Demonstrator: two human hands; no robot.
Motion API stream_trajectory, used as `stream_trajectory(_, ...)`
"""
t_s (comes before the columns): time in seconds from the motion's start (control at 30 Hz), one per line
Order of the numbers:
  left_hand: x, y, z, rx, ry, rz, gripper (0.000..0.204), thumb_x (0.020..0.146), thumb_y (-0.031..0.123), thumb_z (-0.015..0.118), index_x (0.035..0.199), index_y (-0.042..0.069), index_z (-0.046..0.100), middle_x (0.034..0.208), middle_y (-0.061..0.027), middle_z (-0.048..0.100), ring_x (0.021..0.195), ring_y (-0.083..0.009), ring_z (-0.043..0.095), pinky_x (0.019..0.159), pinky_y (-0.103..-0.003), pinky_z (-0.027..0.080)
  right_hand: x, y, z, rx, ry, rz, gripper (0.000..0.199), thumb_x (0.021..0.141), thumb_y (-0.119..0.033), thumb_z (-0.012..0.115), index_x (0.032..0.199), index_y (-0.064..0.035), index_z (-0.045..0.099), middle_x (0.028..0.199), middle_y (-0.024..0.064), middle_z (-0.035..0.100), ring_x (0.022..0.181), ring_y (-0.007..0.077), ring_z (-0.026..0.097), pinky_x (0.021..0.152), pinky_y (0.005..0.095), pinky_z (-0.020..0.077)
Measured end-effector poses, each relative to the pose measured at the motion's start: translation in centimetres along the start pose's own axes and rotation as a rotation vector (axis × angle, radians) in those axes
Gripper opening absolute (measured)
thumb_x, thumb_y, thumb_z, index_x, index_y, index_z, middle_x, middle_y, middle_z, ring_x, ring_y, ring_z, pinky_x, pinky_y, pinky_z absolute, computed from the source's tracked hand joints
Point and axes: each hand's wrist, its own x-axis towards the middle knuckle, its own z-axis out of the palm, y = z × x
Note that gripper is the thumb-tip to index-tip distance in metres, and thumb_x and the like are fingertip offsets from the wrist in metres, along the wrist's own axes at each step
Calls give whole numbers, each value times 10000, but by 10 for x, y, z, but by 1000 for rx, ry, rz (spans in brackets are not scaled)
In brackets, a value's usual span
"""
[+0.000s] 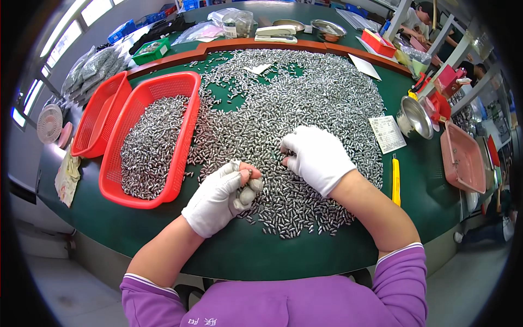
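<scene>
Small, shiny, bullet-shaped metal pieces [321,92] spread in a thick layer over the green table. White gloves cover both hands, with some fingertips bare. Just left of the middle, my left hand [224,195] is closed, and a small metal piece [250,172] shows between its thumb and forefinger. My right hand [316,157] rests low over the heap, its fingers bent down and drawn together among the pieces. What its fingertips hold, if anything, is hidden. To the left, a red perforated basket [107,170] contains more of the same pieces.
A second red basket [93,121] stands farther left. At the right lie a yellow cutter knife [396,182] and a printed paper slip [387,134], near a metal bowl [417,117] and a pink basin [455,170]. A wooden strip [234,43] borders the heap's far side.
</scene>
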Motion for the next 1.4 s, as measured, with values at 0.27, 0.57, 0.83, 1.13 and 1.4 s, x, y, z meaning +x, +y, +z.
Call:
stream_trajectory(0.27,3,-1,-6,-37,-35,-8,222,906,189,664,1071,81,563,929,-28,559,626,-61,417,533,-178,353,5,-4,7,44,127,-98,116,791,-183,683,838,-86,638,806,89,607,804,302,613,721,417,500)
stream_trajectory(0.57,0,0,-1,-43,-102,4,242,929,163,645,1113,82,510,949,-19,590,681,-45,496,598,-171,412,-1,-26,-3,855,30,-118,124,809,-94,726,916,-61,671,948,73,622,871,212,626,771,314,507)
stream_trajectory(0.83,0,0,-3,25,-36,31,181,944,182,627,1068,85,537,887,-13,595,652,-44,498,571,-162,402,3,-22,-4,643,77,-57,258,821,-150,717,1064,-81,667,979,94,627,916,226,631,811,334,508)
stream_trajectory(1.13,1,0,-1,-2,23,42,191,929,226,643,1011,65,583,866,-32,577,611,-68,443,532,-187,356,3,-2,10,62,-19,-67,96,798,-203,680,847,-122,663,841,79,605,852,291,610,749,418,495)
stream_trajectory(1.4,1,0,-1,-13,-6,39,205,924,243,647,1017,68,594,873,-31,589,612,-67,441,528,-185,357,-2,-1,4,-24,50,-27,91,801,-209,670,805,-122,647,808,82,598,817,289,613,733,409,496)
